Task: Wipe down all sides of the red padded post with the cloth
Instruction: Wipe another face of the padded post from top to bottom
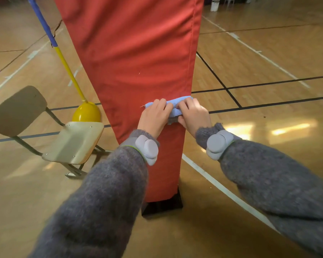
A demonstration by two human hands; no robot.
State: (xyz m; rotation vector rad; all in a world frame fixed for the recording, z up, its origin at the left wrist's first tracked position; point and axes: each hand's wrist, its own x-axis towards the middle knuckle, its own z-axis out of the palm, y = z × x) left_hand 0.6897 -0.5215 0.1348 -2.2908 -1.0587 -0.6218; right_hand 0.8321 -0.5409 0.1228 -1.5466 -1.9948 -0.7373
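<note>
The red padded post (pixel 134 53) rises through the middle of the view and stands on a black base (pixel 162 205) on the gym floor. A light blue cloth (pixel 177 104) is pressed flat against the post's near face, low down by its right edge. My left hand (pixel 154 116) holds the cloth's left part with fingers curled over its top. My right hand (pixel 193 113) grips the cloth's right part, close beside the left hand. Both wrists wear grey bands with pods over grey knit sleeves.
A beige chair (pixel 63 140) with metal legs stands to the left of the post. Behind it, a blue-and-yellow pole (pixel 63 60) leans out of a yellow dome base (pixel 86 112). Wooden gym floor with black and white lines lies all around. A white bucket (pixel 214 5) sits far back.
</note>
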